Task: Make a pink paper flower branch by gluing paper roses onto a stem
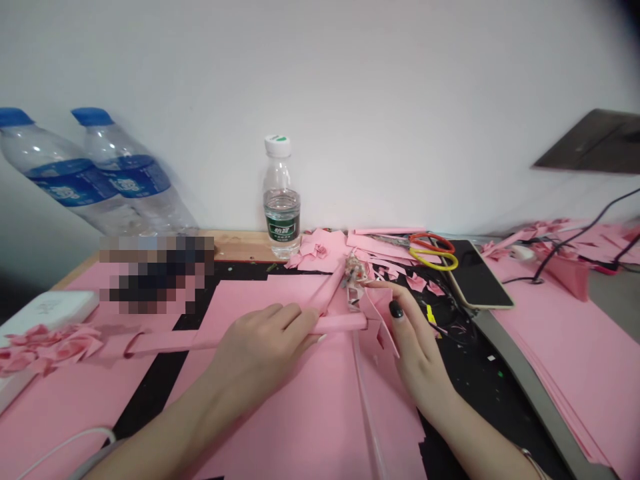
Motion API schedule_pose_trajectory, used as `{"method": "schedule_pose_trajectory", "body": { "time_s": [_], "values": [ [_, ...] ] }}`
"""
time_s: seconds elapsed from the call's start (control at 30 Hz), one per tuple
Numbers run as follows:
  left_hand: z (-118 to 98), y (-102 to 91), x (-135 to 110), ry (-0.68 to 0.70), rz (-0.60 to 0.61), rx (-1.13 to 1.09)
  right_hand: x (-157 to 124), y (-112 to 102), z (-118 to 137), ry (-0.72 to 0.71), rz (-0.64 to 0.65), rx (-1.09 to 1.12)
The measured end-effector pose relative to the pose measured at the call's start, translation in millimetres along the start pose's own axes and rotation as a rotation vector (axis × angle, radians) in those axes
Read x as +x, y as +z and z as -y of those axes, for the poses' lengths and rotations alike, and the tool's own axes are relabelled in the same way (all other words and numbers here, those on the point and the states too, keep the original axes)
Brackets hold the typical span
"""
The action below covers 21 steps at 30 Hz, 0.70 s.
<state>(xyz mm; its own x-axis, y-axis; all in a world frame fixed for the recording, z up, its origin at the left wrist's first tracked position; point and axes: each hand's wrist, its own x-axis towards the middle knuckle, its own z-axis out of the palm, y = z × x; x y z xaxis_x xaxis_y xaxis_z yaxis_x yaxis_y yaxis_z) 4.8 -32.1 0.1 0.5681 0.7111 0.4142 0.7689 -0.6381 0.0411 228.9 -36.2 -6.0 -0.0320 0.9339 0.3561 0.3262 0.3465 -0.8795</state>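
Note:
My left hand (273,343) is closed around a pink rolled-paper tube (343,324), whose end sticks out to the right. To the left of that hand, a pink paper strip (163,341) runs to a cluster of folded paper flowers (55,347); whether it is one piece with the tube is hidden by the hand. Between thumb and fingers, my right hand (417,340) pinches a folded pink paper piece (380,310) at the tube's right end. Pink sheets (280,407) lie beneath both hands. Another rolled tube (333,288) slants behind them.
A small water bottle (281,200) stands by the wall, with two large bottles (135,177) at left. Scissors (435,252) and a phone (477,273) lie at right near paper scraps (417,283). A stack of pink sheets (575,347) and a black cable (570,230) are farther right.

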Motion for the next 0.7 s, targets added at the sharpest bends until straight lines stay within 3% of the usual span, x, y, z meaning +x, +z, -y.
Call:
{"method": "schedule_pose_trajectory", "body": {
  "time_s": [0.43,0.7],
  "values": [
    [-1,4.0,-1,0.004,0.002,0.052,0,9,1,0.013,0.001,0.021],
    [4,2.9,1,-0.004,0.024,0.052,2,-4,-6,0.024,-0.008,0.029]
  ]
}}
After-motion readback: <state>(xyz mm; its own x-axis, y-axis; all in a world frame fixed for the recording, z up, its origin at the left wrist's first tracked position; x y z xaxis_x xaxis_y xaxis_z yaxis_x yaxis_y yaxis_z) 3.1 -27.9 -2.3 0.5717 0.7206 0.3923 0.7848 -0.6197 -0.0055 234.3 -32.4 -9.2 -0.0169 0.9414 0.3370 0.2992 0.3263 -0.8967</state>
